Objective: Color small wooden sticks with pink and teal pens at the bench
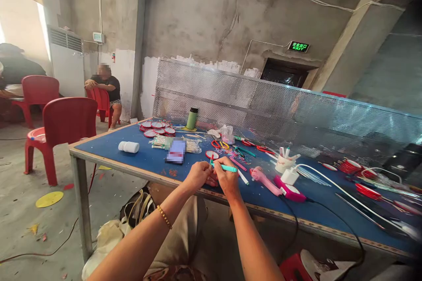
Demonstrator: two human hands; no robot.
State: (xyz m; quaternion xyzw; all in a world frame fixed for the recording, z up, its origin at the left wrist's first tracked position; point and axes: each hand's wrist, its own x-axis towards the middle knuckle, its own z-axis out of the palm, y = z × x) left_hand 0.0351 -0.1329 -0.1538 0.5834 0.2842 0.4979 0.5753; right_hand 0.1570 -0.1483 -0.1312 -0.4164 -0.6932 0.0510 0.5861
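Note:
My right hand [227,180] is closed around a teal marker pen [230,168], its tip pointing left toward my left hand. My left hand [199,174] is pinched at the pen's tip, at the table's front edge; a small thin reddish piece shows at its fingertips, too small to name. Just beyond both hands lies a round white disc with a red rim [212,155]. A white pen [243,178] rests to the right of my right hand. Past it is a pink hot glue gun [265,181].
A blurred phone [176,151], a white bottle [128,147], a stack of red-rimmed discs [157,126] and a green bottle [192,118] stand on the blue table [105,151]. Scissors, pliers and a cup of pens [284,162] lie right. Cords cross the edge; a perforated metal screen [211,92] stands behind.

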